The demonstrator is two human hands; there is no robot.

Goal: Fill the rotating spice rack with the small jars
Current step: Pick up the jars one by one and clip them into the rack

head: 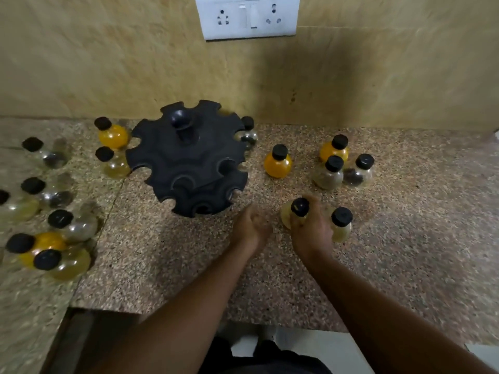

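The black rotating spice rack [189, 160] stands at the back of the speckled counter, its notched slots showing no jars. My right hand [310, 230] is closed around a pale yellow jar with a black cap [299, 207], right of the rack. A second pale jar [341, 224] stands against that hand's right side. My left hand [252, 228] hovers blurred just below the rack's front right edge, fingers curled, holding nothing that I can see.
Several black-capped jars stand at the right [333, 168], with an orange one [278, 163] nearer the rack. More jars cluster at the left [62, 238] and beside the rack [112, 134]. A tiled wall with a socket plate [248, 17] rises behind. The counter edge [189, 313] is near me.
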